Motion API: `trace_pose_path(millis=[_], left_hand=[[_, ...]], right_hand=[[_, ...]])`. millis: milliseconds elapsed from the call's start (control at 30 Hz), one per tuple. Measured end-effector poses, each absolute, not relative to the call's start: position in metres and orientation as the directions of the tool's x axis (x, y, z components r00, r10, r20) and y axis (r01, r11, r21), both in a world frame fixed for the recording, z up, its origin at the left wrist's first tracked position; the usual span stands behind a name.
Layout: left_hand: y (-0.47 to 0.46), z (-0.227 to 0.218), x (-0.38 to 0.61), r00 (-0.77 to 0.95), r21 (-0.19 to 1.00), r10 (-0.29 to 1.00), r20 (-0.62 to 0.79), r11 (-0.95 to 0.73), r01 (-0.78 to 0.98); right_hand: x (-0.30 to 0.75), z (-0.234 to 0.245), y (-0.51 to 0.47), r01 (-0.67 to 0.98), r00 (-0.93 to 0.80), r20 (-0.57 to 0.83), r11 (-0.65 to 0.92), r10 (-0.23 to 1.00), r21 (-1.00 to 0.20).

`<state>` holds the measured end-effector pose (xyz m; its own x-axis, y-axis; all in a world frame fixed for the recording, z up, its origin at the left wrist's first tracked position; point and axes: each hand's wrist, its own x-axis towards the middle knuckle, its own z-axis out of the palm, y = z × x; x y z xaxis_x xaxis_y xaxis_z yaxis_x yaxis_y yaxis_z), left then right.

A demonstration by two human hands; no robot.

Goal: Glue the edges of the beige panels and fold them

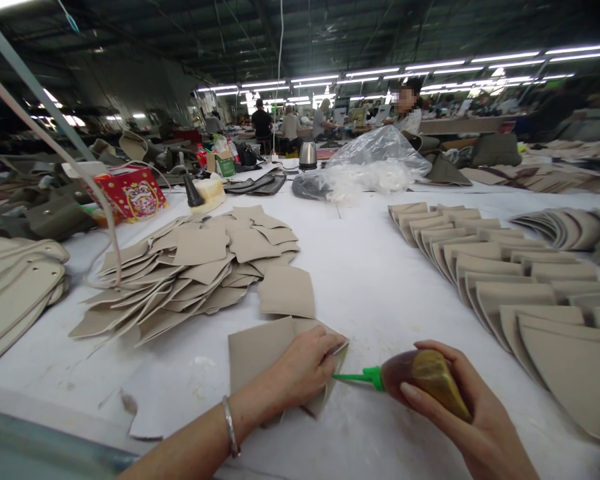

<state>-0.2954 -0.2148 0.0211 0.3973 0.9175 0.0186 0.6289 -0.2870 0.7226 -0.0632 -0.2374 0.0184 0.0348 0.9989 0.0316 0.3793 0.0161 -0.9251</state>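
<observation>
My right hand [473,407] is wrapped round a squeeze bottle [420,380] of brownish-yellow liquid, probably glue, lying on its side in the grip. Its thin green nozzle [355,377] points left, with the tip at the edge of a beige leather-like piece [260,350]. My left hand [310,363], a silver bangle on its wrist, presses on that piece and pinches its right-hand part with bent fingers. Part of the piece is hidden under the hand. Just beyond lies a single beige panel [287,292], beside a loose heap of similar panels [200,250].
Overlapping beige panels [510,303] stand in rows on the right. Long beige straps [17,293] lie at the left edge. A red box [133,193], a black-tipped bottle [194,192], a kettle [308,155] and clear plastic [375,163] stand farther back. A cable [111,233] hangs at left; people work behind.
</observation>
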Motion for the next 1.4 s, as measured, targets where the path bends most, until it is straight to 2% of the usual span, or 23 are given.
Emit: trace_pose_path(millis=[167, 267, 433, 567, 733, 900, 1100, 1267, 1400], left_hand=[[-0.215, 0.018, -0.296, 0.389, 0.736, 0.920, 0.042, -0.292, 0.611], [-0.216, 0.017, -0.296, 0.387, 0.734, 0.921, 0.043, -0.292, 0.613], [-0.214, 0.015, -0.299, 0.385, 0.740, 0.922, 0.046, -0.290, 0.606], [-0.212, 0.011, -0.301, 0.366, 0.766, 0.928, 0.071, -0.286, 0.576], [-0.214, 0.010, -0.300, 0.370, 0.772, 0.927, 0.063, -0.280, 0.570], [-0.215, 0.012, -0.299, 0.376, 0.764, 0.924, 0.070, -0.292, 0.575], [-0.214, 0.011, -0.300, 0.381, 0.771, 0.922, 0.062, -0.287, 0.569], [-0.213, 0.011, -0.299, 0.385, 0.777, 0.921, 0.060, -0.285, 0.561], [-0.212, 0.012, -0.297, 0.379, 0.782, 0.924, 0.053, -0.274, 0.560]], right_hand=[[-0.071, 0.020, -0.245, 0.278, 0.023, -0.054, -0.058, 0.998, -0.959], [-0.072, 0.020, -0.248, 0.301, 0.065, -0.040, -0.057, 0.997, -0.952], [-0.073, 0.020, -0.250, 0.256, 0.015, -0.076, -0.077, 0.997, -0.963], [-0.074, 0.021, -0.253, 0.307, 0.093, -0.037, -0.064, 0.995, -0.949], [-0.072, 0.018, -0.252, 0.233, 0.015, -0.104, -0.105, 0.994, -0.967], [-0.066, 0.017, -0.247, 0.324, 0.043, -0.041, -0.053, 0.998, -0.945], [-0.069, 0.014, -0.250, 0.273, -0.013, -0.064, -0.058, 0.998, -0.960], [-0.058, 0.014, -0.232, 0.405, 0.101, 0.079, 0.032, 0.992, -0.914], [-0.054, 0.007, -0.233, 0.414, 0.065, 0.109, 0.073, 0.992, -0.908]])
